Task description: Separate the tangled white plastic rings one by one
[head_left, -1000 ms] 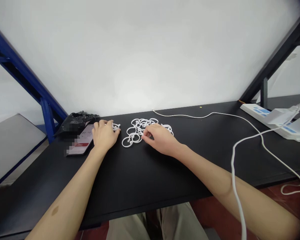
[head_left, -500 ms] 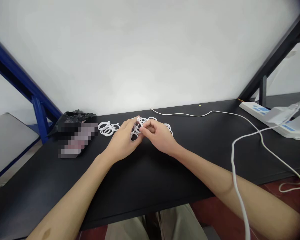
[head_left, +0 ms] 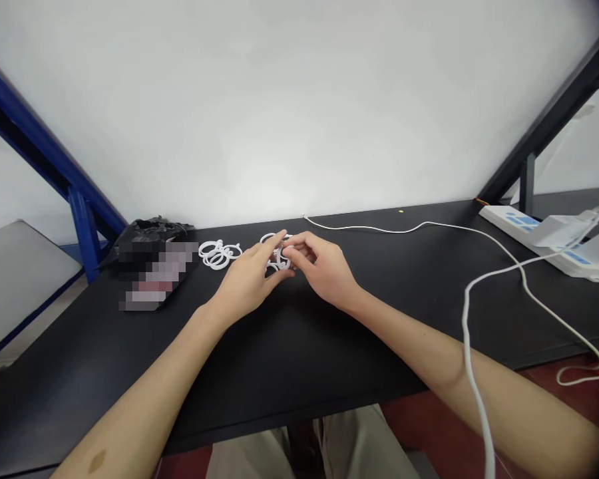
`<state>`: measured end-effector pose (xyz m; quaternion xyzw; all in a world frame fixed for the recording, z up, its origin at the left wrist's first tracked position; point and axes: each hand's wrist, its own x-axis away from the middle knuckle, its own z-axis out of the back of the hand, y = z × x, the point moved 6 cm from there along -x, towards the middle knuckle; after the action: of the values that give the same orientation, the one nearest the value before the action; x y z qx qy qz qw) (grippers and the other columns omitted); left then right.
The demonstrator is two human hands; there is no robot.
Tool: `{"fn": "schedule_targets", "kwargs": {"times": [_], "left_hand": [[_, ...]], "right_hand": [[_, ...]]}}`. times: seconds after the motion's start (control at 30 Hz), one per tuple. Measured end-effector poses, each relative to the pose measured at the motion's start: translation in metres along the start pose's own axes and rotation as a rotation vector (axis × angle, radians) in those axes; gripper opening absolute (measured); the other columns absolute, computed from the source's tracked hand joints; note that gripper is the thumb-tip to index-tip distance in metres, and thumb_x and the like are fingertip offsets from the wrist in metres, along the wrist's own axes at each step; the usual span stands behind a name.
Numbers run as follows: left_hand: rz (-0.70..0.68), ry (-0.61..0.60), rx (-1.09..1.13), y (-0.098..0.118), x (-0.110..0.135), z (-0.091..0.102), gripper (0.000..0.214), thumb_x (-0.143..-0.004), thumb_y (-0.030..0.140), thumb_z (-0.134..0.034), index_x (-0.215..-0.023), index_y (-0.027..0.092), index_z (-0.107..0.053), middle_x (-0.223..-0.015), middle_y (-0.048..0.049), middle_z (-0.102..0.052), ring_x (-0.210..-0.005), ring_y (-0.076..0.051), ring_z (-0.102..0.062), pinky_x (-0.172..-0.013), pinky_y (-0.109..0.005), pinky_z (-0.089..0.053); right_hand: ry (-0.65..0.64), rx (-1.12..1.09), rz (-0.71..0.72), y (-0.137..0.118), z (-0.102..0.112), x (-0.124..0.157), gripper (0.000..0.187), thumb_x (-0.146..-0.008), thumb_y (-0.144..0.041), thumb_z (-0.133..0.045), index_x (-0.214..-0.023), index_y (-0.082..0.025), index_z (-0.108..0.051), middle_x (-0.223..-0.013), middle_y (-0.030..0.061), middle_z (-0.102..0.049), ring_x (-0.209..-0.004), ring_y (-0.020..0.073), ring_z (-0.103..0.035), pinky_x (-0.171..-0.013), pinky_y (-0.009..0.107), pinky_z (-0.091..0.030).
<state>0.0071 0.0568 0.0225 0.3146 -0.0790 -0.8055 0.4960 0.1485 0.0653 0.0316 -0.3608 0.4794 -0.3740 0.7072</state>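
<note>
White plastic rings: heap on black table, toward its far edge, between both hands. Right hand: fingertips pinched on the heap. Left hand: fingers extended against the heap, grip indeterminable. Smaller ring cluster near on the left; phone beyond.

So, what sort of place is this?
Probably a workroom or storeroom: a black table against a bare wall, metal rack struts at the sides, a power strip, loose white rings.
</note>
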Motion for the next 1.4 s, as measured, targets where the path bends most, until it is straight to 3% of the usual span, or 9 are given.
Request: {"fn": "schedule_targets", "kwargs": {"times": [0.1,0.3,0.5,0.97,1.2,1.4], "left_hand": [[0.015,-0.025,0.012,-0.002,0.000,-0.003,0.069,-0.085,0.038,-0.065,-0.146,0.024,-0.037,-0.118,-0.0071,-0.068,-0.105,-0.024,-0.064,-0.093,-0.040,-0.050],[-0.005,-0.043,0.022,0.002,0.000,-0.004,0.065,-0.085,0.036,-0.066,-0.144,0.025,-0.040,-0.130,-0.0073,-0.062,-0.110,-0.024,-0.061,-0.096,-0.040,-0.048],[0.008,-0.078,-0.006,0.005,0.000,-0.005,0.058,-0.086,0.033,-0.065,-0.139,0.026,-0.045,-0.128,-0.0053,-0.062,-0.115,-0.025,-0.058,-0.097,-0.040,-0.047],[-0.014,-0.049,0.004,0.008,0.001,-0.002,0.056,-0.085,0.031,-0.066,-0.137,0.026,-0.047,-0.126,-0.0053,-0.063,-0.111,-0.025,-0.060,-0.096,-0.041,-0.048],[-0.057,-0.024,0.027,0.014,0.000,0.002,0.048,-0.088,0.041,-0.060,-0.131,0.023,-0.051,-0.134,-0.0079,-0.060,-0.121,-0.026,-0.056,-0.101,-0.043,-0.045],[-0.027,-0.030,0.003,0.014,0.001,0.004,0.040,-0.089,0.044,-0.058,-0.123,0.024,-0.056,-0.121,-0.0063,-0.065,-0.113,-0.025,-0.059,-0.094,-0.041,-0.048]], "right_hand": [[-0.017,0.025,0.039,-0.005,0.000,0.001,0.011,-0.089,-0.030,-0.060,-0.093,-0.023,-0.067,-0.087,-0.0005,-0.072,-0.078,0.0129,-0.065,-0.072,0.025,-0.051],[-0.020,0.168,0.124,-0.009,-0.001,0.001,0.011,-0.090,-0.028,-0.060,-0.088,-0.024,-0.069,-0.084,-0.0018,-0.070,-0.070,0.0114,-0.059,-0.067,0.024,-0.046],[-0.035,0.172,0.203,-0.010,-0.001,0.000,0.012,-0.091,-0.024,-0.059,-0.083,-0.021,-0.068,-0.083,-0.0020,-0.069,-0.068,0.0107,-0.056,-0.067,0.024,-0.043],[-0.021,0.176,0.222,-0.009,0.000,0.001,0.013,-0.090,-0.023,-0.059,-0.079,-0.021,-0.066,-0.081,-0.0019,-0.069,-0.071,0.0115,-0.059,-0.070,0.025,-0.045],[0.034,0.195,0.224,-0.012,0.002,0.002,0.011,-0.089,-0.021,-0.061,-0.081,-0.021,-0.068,-0.082,-0.0020,-0.070,-0.071,0.0113,-0.061,-0.070,0.025,-0.046],[0.072,0.192,0.238,-0.014,0.004,0.003,0.010,-0.089,-0.025,-0.063,-0.082,-0.021,-0.069,-0.082,-0.0017,-0.071,-0.070,0.0114,-0.061,-0.067,0.024,-0.045]]}}
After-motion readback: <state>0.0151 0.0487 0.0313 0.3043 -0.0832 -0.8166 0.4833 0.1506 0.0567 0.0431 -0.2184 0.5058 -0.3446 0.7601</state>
